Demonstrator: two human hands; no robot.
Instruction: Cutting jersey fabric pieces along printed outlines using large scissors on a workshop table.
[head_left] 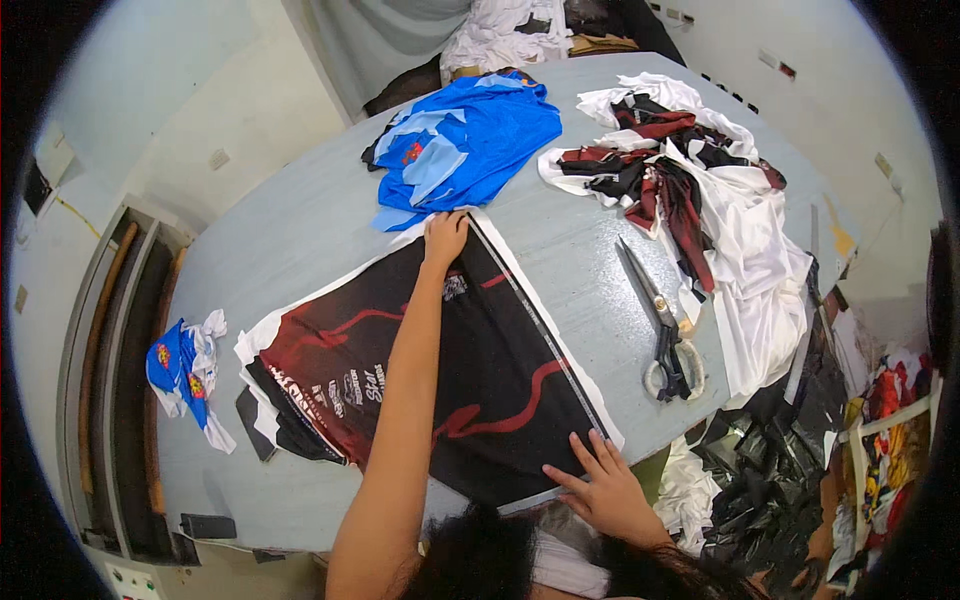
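Fingers of both hands lie spread flat, gripping nothing: left hand (445, 238) and right hand (607, 490) pin opposite ends of a long grey metal ruler (535, 318), steadying it along the black-and-red printed fabric panel (420, 370).

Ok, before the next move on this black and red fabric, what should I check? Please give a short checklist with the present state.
1. Left hand presses the far end of the fabric: ok.
2. Right hand holds the near end by the ruler: ok.
3. Ruler lies along the fabric's right edge: ok.
4. Fabric flat under the ruler: cannot tell.
5. Scissors within reach, to the right, untouched: ok.
6. Blue pile clear of the fabric: not ok, it touches the far end.
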